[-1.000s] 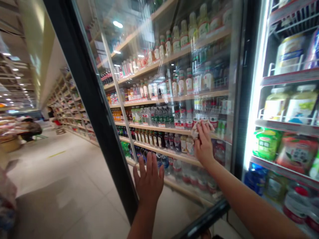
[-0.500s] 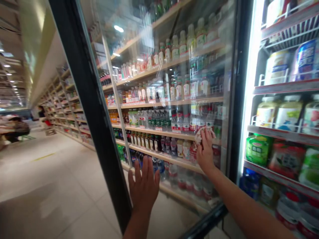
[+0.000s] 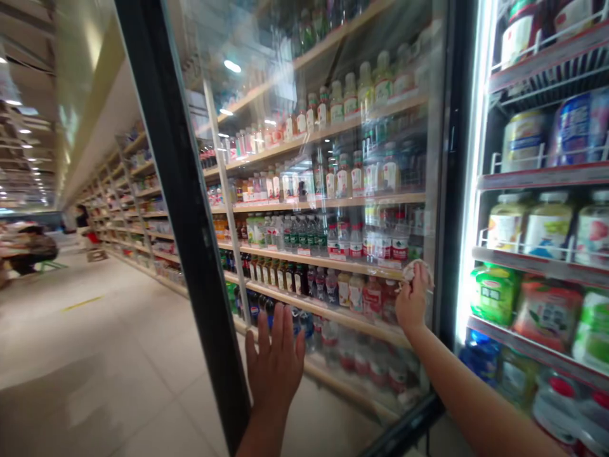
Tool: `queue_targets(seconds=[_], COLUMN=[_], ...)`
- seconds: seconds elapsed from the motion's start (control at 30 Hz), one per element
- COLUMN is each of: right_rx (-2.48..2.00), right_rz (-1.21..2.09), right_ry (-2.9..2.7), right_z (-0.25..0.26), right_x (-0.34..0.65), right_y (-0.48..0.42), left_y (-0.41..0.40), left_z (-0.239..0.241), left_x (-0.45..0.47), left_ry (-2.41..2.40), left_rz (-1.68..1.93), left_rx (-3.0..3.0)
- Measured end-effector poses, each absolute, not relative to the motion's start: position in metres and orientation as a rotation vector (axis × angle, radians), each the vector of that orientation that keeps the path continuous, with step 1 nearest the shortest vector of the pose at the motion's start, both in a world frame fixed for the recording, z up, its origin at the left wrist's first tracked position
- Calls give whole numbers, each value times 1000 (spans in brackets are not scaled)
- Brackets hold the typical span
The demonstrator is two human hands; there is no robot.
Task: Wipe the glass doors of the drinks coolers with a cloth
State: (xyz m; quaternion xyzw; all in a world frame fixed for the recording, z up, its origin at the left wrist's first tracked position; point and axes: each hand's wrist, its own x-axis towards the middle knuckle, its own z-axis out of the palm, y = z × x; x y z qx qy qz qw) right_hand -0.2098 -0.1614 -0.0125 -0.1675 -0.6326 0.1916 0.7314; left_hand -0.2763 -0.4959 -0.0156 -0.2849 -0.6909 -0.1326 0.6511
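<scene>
A glass fridge door [image 3: 309, 184] with a black frame stands swung out in front of me. My right hand [image 3: 412, 303] presses a crumpled pale cloth [image 3: 419, 271] to the glass, near the hinge-side edge and low on the pane. Fingers spread and pointing up, my left hand [image 3: 276, 355] is held at the lower left of the pane, beside the black frame [image 3: 185, 216]. Its palm faces the glass; whether it touches cannot be made out. Shelves of bottles show through the pane, mixed with reflections.
To the right the lit fridge holds bottles [image 3: 507, 222], cans and green packs [image 3: 493, 295] on wire-fronted shelves. Long store shelves [image 3: 137, 190] run away on the left beside a tiled floor [image 3: 114, 355]. One person [image 3: 33, 247] sits far left; another person [image 3: 82, 219] stands beyond.
My right hand has slid the cloth right and slightly down across the glass. The left hand has hardly moved. My view has shifted a little.
</scene>
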Motion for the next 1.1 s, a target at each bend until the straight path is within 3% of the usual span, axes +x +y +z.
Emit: queue_targets(seconds=[0.4, 0.6, 0.8, 1.1], right_rx=[-429, -248, -195, -16], right_rz=[447, 312, 251, 218], right_ry=[-1362, -1460, -1479, -1543], right_z=[-4, 46, 33, 64], right_x=[-205, -214, -213, -217], right_y=[-137, -169, -201, -243], left_y=[-495, -496, -496, -496], left_z=[-15, -15, -14, -20], left_x=[-275, -275, -274, -276], left_ry=[-1581, -1544, -1569, -1585], left_rz=[-328, -269, -265, -266], left_rx=[-660, -623, -621, -624])
